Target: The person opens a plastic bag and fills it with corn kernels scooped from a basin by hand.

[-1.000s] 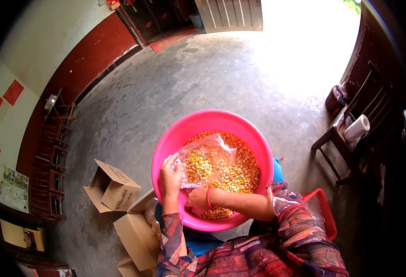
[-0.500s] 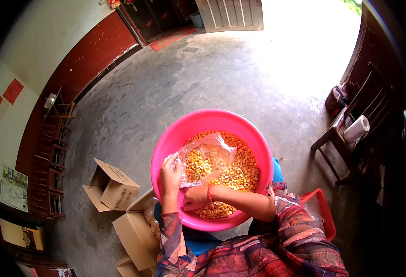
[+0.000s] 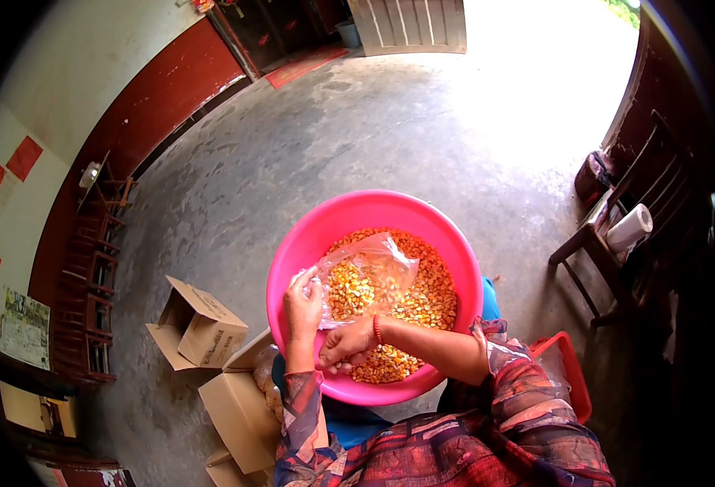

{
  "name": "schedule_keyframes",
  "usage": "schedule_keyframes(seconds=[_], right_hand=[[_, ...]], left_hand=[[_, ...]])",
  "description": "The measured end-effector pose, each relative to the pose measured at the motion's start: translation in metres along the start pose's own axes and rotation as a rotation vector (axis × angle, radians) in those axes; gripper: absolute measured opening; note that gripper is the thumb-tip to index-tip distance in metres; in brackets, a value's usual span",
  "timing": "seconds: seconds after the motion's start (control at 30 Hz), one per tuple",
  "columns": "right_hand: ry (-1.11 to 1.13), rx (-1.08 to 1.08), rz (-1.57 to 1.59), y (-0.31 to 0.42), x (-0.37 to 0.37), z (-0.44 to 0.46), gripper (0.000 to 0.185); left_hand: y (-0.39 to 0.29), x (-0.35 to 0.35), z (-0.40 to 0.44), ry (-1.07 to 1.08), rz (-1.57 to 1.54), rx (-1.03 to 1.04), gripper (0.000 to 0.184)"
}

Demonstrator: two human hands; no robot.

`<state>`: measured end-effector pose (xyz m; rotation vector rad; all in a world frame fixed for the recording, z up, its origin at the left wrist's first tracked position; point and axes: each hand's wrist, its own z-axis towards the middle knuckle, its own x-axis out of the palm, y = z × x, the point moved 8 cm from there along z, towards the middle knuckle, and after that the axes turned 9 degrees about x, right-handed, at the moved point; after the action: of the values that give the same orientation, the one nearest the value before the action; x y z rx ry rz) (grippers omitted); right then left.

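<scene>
A pink plastic basin (image 3: 288, 243) holds a layer of loose yellow-orange corn kernels (image 3: 426, 308). Inside it lies a clear plastic bag (image 3: 386, 264) with some kernels in it. My left hand (image 3: 302, 304) grips the bag's edge at the basin's left side. My right hand (image 3: 345, 345), with a red bead bracelet on the wrist, is just below the bag near the basin's front-left wall. Its fingers are curled closed, and what lies inside them is hidden.
Open cardboard boxes (image 3: 239, 414) stand to the left, one holding a plastic bag. A red tub (image 3: 575, 377) sits at my right. Further right is a wooden chair (image 3: 597, 252) with a white roll (image 3: 629, 227) on it. Stacked wooden chairs (image 3: 89, 300) line the left wall.
My right hand has come up slightly from the basin's front-left side and turned, showing its curled fingers. My left hand and the bag have hardly moved.
</scene>
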<state>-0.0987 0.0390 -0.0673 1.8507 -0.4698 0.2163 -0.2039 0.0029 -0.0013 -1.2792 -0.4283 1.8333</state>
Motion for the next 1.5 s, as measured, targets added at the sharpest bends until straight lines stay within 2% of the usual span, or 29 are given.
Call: schedule_keyframes(seconds=[0.07, 0.13, 0.23, 0.27, 0.3, 0.4, 0.43, 0.5, 0.53, 0.6, 0.7, 0.83, 0.9, 1.03, 1.1, 1.17, 1.23, 1.3, 1.37, 1.43, 1.5], right_hand=[[0.067, -0.044, -0.039, 0.002, 0.003, -0.001, 0.031], [0.161, -0.106, -0.053, 0.013, 0.008, -0.011, 0.028], [0.065, -0.226, 0.04, 0.029, -0.007, -0.025, 0.022], [0.03, -0.316, 0.091, 0.03, -0.018, -0.024, 0.026], [0.03, -0.317, 0.092, 0.032, -0.019, -0.029, 0.026], [-0.298, -0.399, 0.462, 0.04, -0.059, -0.053, 0.022], [-0.357, -0.401, 0.539, 0.037, -0.07, -0.056, 0.019], [-0.646, -0.43, 0.633, 0.034, -0.089, -0.068, 0.018], [-0.646, -0.43, 0.633, 0.033, -0.09, -0.067, 0.018], [-0.856, -0.602, 0.598, 0.03, -0.106, -0.081, 0.019], [-0.97, -0.679, 0.522, 0.028, -0.113, -0.084, 0.021], [-0.96, -0.779, 0.573, 0.025, -0.119, -0.082, 0.02], [-0.947, -0.883, 0.458, 0.031, -0.121, -0.083, 0.022], [-1.021, -0.869, 0.377, 0.039, -0.111, -0.089, 0.023], [-1.165, -0.732, 0.122, 0.046, -0.101, -0.096, 0.022], [-1.151, -0.765, 0.106, 0.046, -0.102, -0.096, 0.02], [-0.794, -0.575, 0.226, 0.048, -0.085, -0.079, 0.018], [-0.403, -0.426, 0.05, 0.048, -0.056, -0.059, 0.018], [-0.123, -0.197, -0.193, 0.038, -0.019, -0.041, 0.021], [-0.006, 0.014, -0.255, 0.012, 0.001, -0.017, 0.02], [-0.117, -0.213, -0.687, -0.003, -0.002, 0.02, 0.021]], left_hand=[[-0.001, -0.001, 0.0, 0.004, 0.046, 0.052, 0.025], [-0.003, -0.002, 0.0, 0.005, 0.019, 0.021, 0.025], [-0.004, -0.002, 0.0, 0.005, -0.01, -0.017, 0.025], [-0.003, -0.002, 0.0, 0.002, -0.011, -0.026, 0.025], [-0.002, -0.002, 0.0, 0.003, -0.011, -0.026, 0.025], [0.006, 0.0, -0.002, 0.014, -0.095, -0.09, 0.025], [0.005, 0.0, -0.002, 0.004, -0.049, -0.071, 0.025], [0.002, -0.001, -0.002, -0.005, -0.002, -0.051, 0.025], [0.001, -0.001, -0.002, -0.004, -0.002, -0.05, 0.025], [0.0, -0.002, -0.002, -0.002, -0.001, -0.048, 0.025], [-0.002, -0.002, -0.002, -0.001, 0.017, -0.023, 0.024], [-0.003, -0.002, -0.002, -0.001, 0.022, -0.019, 0.024], [-0.001, -0.001, -0.002, -0.001, 0.014, -0.026, 0.024], [-0.003, -0.002, -0.003, -0.003, -0.008, -0.054, 0.024], [-0.002, -0.001, -0.004, -0.004, -0.053, -0.092, 0.024], [0.0, -0.002, -0.004, -0.009, -0.011, -0.048, 0.025], [0.002, -0.001, -0.004, 0.0, 0.006, -0.032, 0.025], [0.001, 0.0, -0.003, 0.008, 0.023, -0.017, 0.026], [0.002, 0.0, -0.003, 0.005, -0.008, -0.031, 0.026], [0.008, 0.001, -0.003, 0.004, -0.02, -0.024, 0.026], [0.007, 0.001, -0.003, -0.007, -0.025, -0.023, 0.026]])
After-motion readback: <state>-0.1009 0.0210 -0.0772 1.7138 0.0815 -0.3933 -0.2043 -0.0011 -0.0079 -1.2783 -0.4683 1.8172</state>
